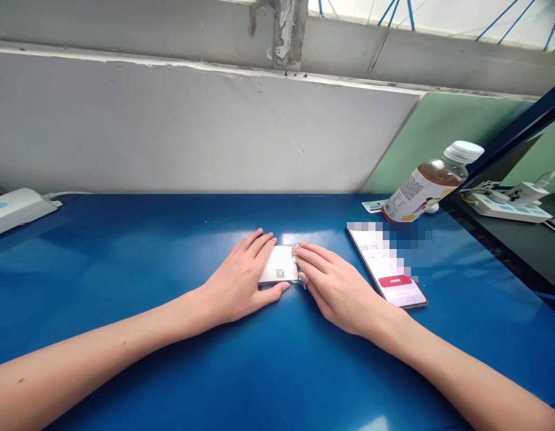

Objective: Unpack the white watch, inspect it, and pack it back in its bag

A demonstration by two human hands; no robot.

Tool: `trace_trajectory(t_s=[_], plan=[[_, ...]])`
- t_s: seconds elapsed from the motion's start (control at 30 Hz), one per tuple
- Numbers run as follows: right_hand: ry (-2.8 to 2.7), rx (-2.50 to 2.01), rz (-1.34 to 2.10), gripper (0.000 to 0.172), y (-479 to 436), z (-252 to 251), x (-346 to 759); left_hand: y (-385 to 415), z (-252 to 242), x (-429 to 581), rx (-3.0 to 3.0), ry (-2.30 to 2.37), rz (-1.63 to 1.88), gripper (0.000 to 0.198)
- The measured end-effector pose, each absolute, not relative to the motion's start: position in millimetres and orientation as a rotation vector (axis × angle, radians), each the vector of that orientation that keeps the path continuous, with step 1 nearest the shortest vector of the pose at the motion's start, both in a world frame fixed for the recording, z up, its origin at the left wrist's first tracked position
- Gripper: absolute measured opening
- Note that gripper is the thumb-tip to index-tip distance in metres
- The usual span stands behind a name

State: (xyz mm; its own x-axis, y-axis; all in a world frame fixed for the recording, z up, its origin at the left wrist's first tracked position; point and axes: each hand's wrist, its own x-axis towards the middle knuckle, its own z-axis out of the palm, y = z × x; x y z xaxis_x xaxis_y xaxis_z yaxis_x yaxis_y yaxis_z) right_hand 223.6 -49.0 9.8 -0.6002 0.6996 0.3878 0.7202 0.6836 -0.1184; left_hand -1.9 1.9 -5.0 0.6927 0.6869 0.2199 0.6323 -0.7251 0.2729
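A small flat silver-white box [279, 266] with a little printed square on top lies on the blue table [169, 251]. My left hand [241, 278] grips its left side, fingers along the far edge and thumb at the near edge. My right hand [335, 284] rests against its right side, fingers stretched flat and pressed to the box's edge.
A phone [389, 269] with a lit screen lies just right of my right hand. Behind it a tea bottle [427, 185] leans tilted, with a small card [373, 205] beside it. A white power strip [17, 206] sits far left; another strip [510, 206] on the dark bench right.
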Motion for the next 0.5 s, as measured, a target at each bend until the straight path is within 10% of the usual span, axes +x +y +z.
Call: trace_trajectory(t_s=[0.27, 0.5], plan=[[-2.459, -1.128, -0.101, 0.049, -42.3, 6.8, 235.5, 3.3, -1.8, -2.7, 2.704, 1.028, 0.457, 0.060], [-2.377, -1.082, -0.115, 0.026, -40.1, 19.3, 239.7, 4.8, 1.4, -5.4, 2.677, 0.732, 0.555, 0.058]])
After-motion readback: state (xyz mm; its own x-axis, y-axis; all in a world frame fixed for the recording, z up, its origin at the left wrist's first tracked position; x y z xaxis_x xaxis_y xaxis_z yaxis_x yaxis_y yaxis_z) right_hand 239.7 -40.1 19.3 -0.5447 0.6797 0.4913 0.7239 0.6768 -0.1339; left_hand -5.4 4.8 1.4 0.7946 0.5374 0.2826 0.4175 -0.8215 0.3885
